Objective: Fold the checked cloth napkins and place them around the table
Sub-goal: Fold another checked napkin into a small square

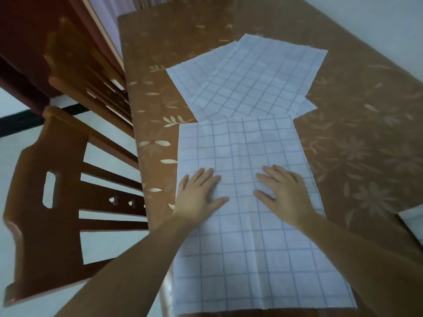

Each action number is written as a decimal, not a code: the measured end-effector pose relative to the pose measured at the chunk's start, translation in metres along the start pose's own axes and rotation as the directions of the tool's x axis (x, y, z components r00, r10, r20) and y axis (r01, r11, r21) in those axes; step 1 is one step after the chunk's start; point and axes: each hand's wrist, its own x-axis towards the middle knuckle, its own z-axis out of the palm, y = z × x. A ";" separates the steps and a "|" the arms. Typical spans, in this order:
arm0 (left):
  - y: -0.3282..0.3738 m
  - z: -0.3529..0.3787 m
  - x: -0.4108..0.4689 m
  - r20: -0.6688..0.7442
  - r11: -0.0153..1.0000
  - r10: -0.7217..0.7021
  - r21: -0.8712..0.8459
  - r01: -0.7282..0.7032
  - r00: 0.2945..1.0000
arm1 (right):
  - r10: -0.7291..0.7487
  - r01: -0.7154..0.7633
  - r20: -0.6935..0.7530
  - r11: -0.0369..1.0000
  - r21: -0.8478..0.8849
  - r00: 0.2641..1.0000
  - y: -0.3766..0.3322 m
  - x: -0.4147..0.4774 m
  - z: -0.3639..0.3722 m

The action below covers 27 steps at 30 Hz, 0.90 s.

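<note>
Standing at the left, a wooden chair sits close against the tabletop. The left hand presses flat on the near checked napkin, fingers straight and slightly spread. The right hand lies flat just beside it, fingers likewise spread. The napkin reaches the tabletop's near rim. Beyond it, touching its far edge, lies a loose pile of unfolded napkins. The glossy table cover looks slippery, so an uneven pull could probably skew the fold or slide the cloth off the rim. Lifting the far edge might drag the pile.
</note>
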 end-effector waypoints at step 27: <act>-0.002 -0.227 -0.074 -0.041 0.809 0.586 -0.036 -0.587 0.810 | 0.208 -0.194 -0.092 0.971 0.142 0.974 -0.229 -0.018 -0.174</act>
